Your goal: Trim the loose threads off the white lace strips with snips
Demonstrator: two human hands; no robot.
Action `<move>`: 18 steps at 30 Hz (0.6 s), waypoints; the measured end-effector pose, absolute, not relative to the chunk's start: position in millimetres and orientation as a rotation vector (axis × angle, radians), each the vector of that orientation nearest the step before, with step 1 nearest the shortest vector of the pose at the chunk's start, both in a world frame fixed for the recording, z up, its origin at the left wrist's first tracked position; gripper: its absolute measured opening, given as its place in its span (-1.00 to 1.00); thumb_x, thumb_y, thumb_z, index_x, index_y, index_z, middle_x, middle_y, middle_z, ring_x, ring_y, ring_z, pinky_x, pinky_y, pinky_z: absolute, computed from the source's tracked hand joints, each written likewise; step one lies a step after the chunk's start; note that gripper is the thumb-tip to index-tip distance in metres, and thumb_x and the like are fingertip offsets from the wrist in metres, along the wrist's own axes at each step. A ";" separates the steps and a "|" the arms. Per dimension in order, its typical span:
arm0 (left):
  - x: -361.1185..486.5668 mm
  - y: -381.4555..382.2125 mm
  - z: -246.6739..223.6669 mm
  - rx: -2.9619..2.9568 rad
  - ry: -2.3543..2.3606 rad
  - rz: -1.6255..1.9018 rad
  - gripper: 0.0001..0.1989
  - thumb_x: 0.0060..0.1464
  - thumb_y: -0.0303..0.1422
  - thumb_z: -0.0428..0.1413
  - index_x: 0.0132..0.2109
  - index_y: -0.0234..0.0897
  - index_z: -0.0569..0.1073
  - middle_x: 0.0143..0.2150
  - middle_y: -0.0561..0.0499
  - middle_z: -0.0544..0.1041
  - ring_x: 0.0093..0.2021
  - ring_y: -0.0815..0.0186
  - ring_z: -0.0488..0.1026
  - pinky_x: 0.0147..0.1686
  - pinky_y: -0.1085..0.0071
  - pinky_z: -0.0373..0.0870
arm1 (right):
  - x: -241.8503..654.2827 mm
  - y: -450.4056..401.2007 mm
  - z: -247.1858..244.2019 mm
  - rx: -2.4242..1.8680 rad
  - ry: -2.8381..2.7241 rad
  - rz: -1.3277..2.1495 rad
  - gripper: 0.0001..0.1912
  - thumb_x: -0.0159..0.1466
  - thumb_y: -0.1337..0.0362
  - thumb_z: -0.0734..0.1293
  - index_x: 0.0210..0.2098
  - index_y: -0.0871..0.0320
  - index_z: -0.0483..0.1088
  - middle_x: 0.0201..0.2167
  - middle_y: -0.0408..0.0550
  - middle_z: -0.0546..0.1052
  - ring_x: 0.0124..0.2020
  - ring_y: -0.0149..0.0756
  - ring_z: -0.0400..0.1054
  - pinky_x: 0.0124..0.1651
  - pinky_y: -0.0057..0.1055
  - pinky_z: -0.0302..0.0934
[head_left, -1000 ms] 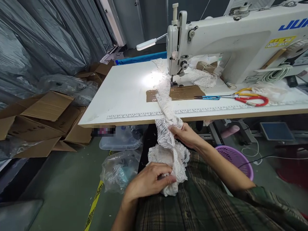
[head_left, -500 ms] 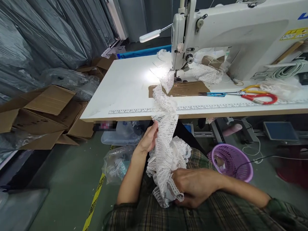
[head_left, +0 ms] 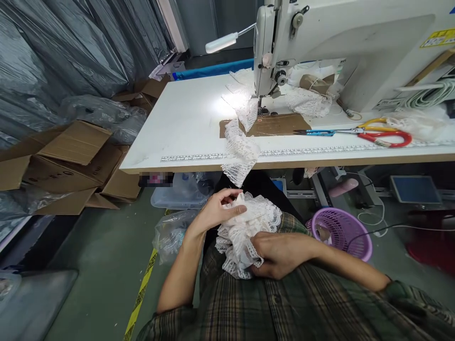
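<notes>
White lace (head_left: 242, 148) runs from beside the needle of the sewing machine (head_left: 265, 52) over the table's front edge and narrows to a point above my lap. Below it a gathered bundle of the same lace (head_left: 261, 213) lies in my lap. My left hand (head_left: 222, 208) pinches the top of the bundle between thumb and fingers. My right hand (head_left: 279, 253) is closed on the bundle's lower right side, its fingertips hidden in the folds.
Scissors (head_left: 377, 135) and a blue-handled tool (head_left: 316, 132) lie on the white table (head_left: 170, 123), near brown card (head_left: 277, 127). A purple basket (head_left: 362, 237) stands at right below. Open cardboard boxes (head_left: 78, 147) are at left.
My left hand has moved from the hanging strip's edge onto the top of the bundle. The strip over the table edge now hangs shorter and folded to a point. The view has shifted slightly.
</notes>
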State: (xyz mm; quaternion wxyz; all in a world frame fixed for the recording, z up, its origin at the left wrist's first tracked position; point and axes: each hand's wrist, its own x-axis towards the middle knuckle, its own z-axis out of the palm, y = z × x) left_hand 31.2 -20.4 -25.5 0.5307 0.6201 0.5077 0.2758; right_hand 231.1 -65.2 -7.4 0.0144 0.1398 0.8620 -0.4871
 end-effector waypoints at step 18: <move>3.6 -61.7 5.2 1.803 0.907 0.664 -0.73 0.19 -0.17 0.20 -0.23 -0.24 0.71 -0.45 -0.11 0.67 -0.40 0.26 0.58 -0.35 0.42 0.45 | 277.1 -12.6 -6.7 1.232 2.783 -1.755 -0.60 0.37 0.05 0.29 0.00 0.20 0.52 -0.04 0.10 0.59 -0.07 -0.19 0.47 0.00 -0.27 0.30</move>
